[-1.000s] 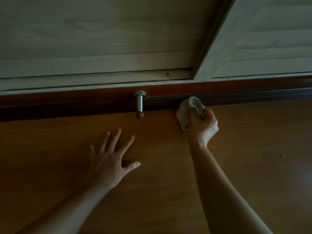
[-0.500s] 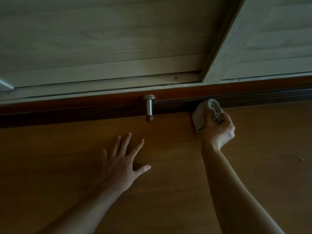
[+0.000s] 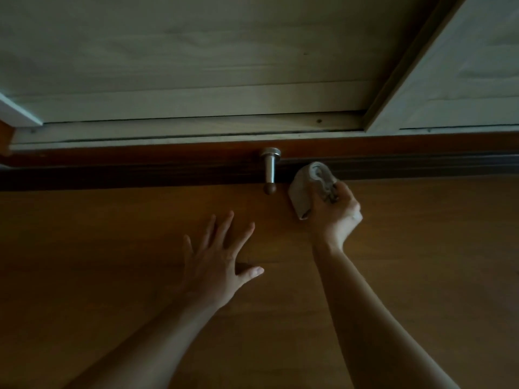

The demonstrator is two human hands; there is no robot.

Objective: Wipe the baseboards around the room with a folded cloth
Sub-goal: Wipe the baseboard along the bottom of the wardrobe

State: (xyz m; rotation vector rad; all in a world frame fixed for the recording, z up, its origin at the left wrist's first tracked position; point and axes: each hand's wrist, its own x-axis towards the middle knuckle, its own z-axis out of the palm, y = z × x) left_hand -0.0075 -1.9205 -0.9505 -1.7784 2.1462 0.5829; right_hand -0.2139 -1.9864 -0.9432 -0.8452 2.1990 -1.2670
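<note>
A: The right hand (image 3: 335, 214) grips the cloth (image 3: 306, 189), pressed to the baseboard (image 3: 140, 175); the left hand (image 3: 219, 265) lies open on the floor (image 3: 112, 248).

B: Mid-wipe, then. What's next?

A: Probably working round the doorstop (image 3: 270, 169), at the cloth's nine o'clock, blocking the stroke.

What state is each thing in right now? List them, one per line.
folded cloth: bunched, gripped, pressed to the baseboard just right of the door stop
right hand: fingers closed on the cloth
left hand: empty, fingers spread, flat on the floor
door stop: fixed to the baseboard, sticking out over the floor, apart from the cloth
baseboard: dark, too dim to judge dust
floor: bare wood
</note>
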